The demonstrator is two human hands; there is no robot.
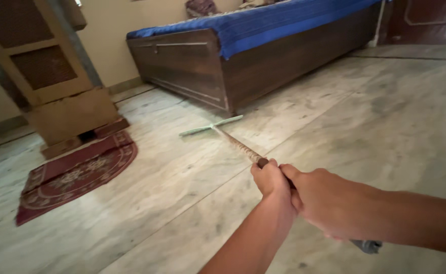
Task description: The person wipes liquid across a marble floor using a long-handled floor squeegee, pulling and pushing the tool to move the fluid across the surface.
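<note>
Both my hands are wrapped tight around the wiper [218, 128] handle, left hand [271, 178] ahead of right hand [324, 203]. Its blade rests on the floor [395, 116] near the bed [233, 61]. It looks light and stiff, best held high on the shaft.

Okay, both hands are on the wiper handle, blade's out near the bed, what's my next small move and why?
Probably draw the floor wiper straight back toward you: its blade lies flat on the marble floor at full reach, near the bed, and left hand and right hand already grip the handle.
</note>
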